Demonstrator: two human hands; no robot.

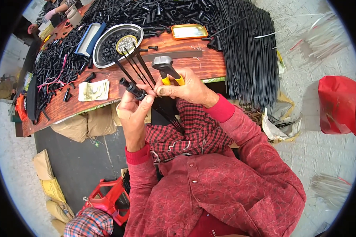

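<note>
My left hand [133, 112] is closed around a black ribbed plastic tube fitting [133, 88], held tilted between thumb and fingers. In my right hand [194, 90] are yellow-handled pincers [165, 68], their grey metal head pointing up and away from me. The thumb and fingertips of that hand also pinch together close to the fitting's lower end; what lies between them is too small to make out. Several thin black rods [140, 63] rise past both hands from my lap toward the table, partly hidden by my fingers.
On the wooden table [209, 65] stand a metal tray [97, 63] of black parts, with a yellow-rimmed dish [127, 44] of small silvery pieces, and an orange-rimmed tray [189, 31]. Black fittings [146, 12] heap behind. Long black rods [249, 51] overhang the right end. A red stool [108, 197] stands lower left.
</note>
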